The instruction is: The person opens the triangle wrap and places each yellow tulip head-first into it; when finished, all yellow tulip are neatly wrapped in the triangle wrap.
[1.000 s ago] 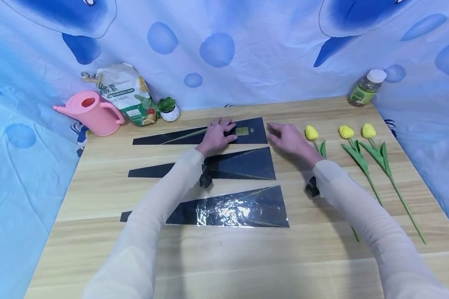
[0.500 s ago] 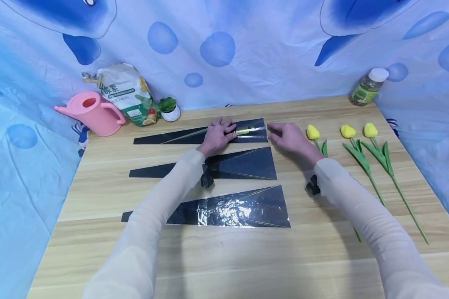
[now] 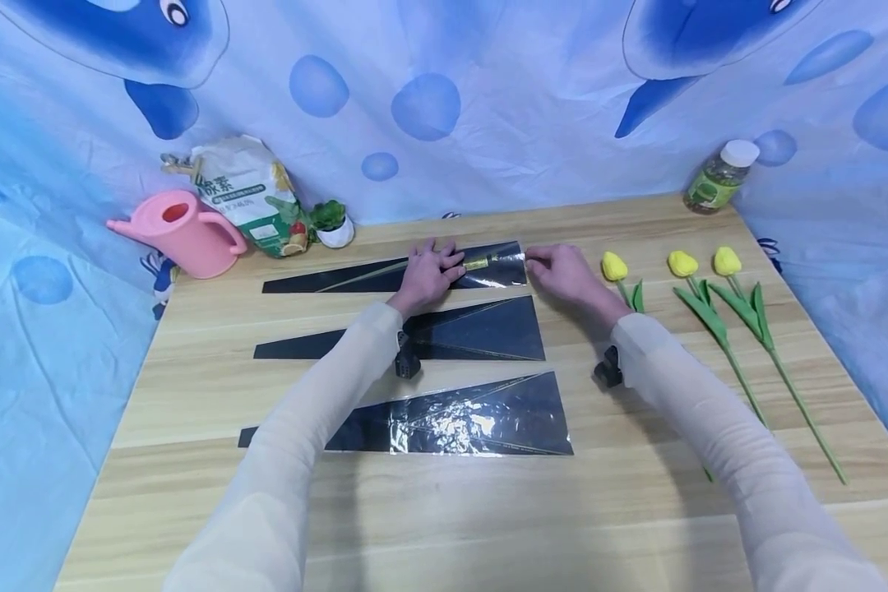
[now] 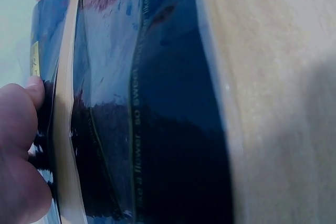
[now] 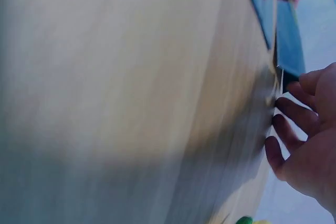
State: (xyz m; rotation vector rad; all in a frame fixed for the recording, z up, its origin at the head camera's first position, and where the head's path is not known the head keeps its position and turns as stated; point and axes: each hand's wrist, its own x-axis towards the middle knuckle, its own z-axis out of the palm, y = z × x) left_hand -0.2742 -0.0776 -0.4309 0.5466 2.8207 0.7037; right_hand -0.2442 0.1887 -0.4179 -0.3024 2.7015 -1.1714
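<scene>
Three long tapered black flower sleeves lie in a row, their wide ends to the right. On the far flower sleeve (image 3: 373, 275) my left hand (image 3: 423, 278) rests with its fingers spread. My right hand (image 3: 562, 273) is at that sleeve's wide end; in the right wrist view its thumb and index finger pinch the edge (image 5: 291, 61), and the other fingers are slightly bent. Closer to me are the middle flower sleeve (image 3: 481, 329), partly under the left forearm, and the near flower sleeve (image 3: 518, 415), glossy with glare. In the left wrist view, printed lettering runs along a sleeve (image 4: 173, 87).
Three yellow tulips (image 3: 682, 264) with green stems lie at the right, one partly behind my right arm. A pink watering can (image 3: 192, 238), a white-and-green bag (image 3: 247, 197) and a small potted plant (image 3: 333, 226) stand back left. A white-capped bottle (image 3: 721, 177) stands back right.
The far sleeve's wide end has shifted its shine and looks slightly bent up at my right hand. My left hand stays in place on it. The head view has tilted slightly.
</scene>
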